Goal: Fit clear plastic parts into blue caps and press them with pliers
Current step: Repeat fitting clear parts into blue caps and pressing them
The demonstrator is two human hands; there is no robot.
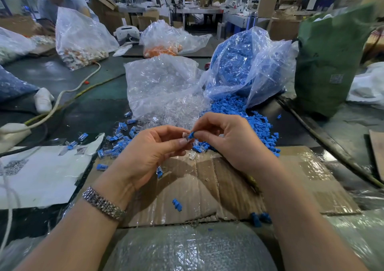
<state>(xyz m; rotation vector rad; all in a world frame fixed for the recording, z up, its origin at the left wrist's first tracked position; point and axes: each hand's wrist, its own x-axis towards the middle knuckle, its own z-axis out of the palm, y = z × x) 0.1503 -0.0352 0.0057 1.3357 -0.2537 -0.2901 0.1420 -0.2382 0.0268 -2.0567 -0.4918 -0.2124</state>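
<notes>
Blue cap (191, 135) pinched, R hand (225, 140); clear part (185, 136) pinched, L hand (151, 152).

Both forearms are bare from wrist to the lower frame edge; no sleeves are visible. Neither the left hand (149, 152) nor the right hand (232, 144) wears a glove. No rings can be made out on the fingers that show. The left wrist carries a silver metal bracelet (104, 204), a watch-type band of several rows of small polished links lying snug across the wrist. No watch face shows. The fingernails visible are short and unpainted.
</notes>
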